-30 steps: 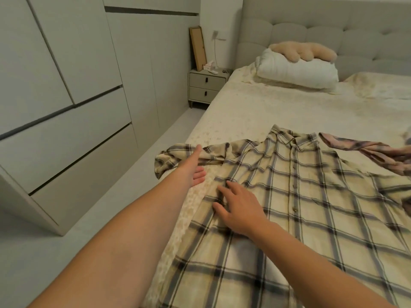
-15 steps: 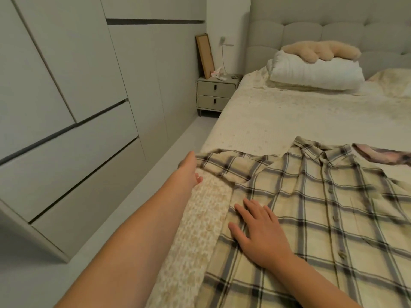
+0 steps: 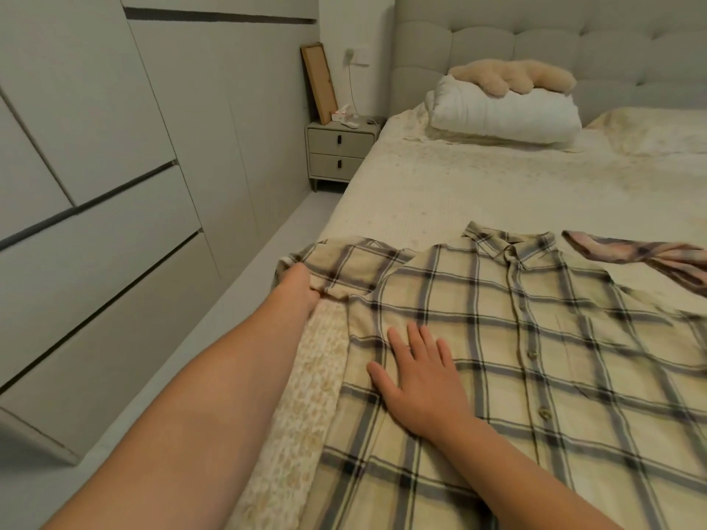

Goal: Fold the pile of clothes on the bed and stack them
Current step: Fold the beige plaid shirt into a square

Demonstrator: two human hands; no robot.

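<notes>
Left hand (image 3: pixel 296 286) grips the sleeve (image 3: pixel 344 267) of the plaid shirt (image 3: pixel 516 357) at the bed (image 3: pixel 459 193) edge; right hand (image 3: pixel 421 384) lies flat and open on the shirt body just inboard of that grip, pinning it. Risks: sleeve is bunched at the grip, so folding it over may trap creases; thin, soft woven cotton could slide under the flat palm and skew the buttoned front. Second pinkish garment (image 3: pixel 642 254) lies well beyond, near the collar.

**Two bare arms reaching forward**

The left arm stretches far ahead, its left hand (image 3: pixel 300 285) curled closed in a grip, fingers hidden. The right hand (image 3: pixel 419 380) lies flat, palm down, fingers straight and slightly spread.
</notes>
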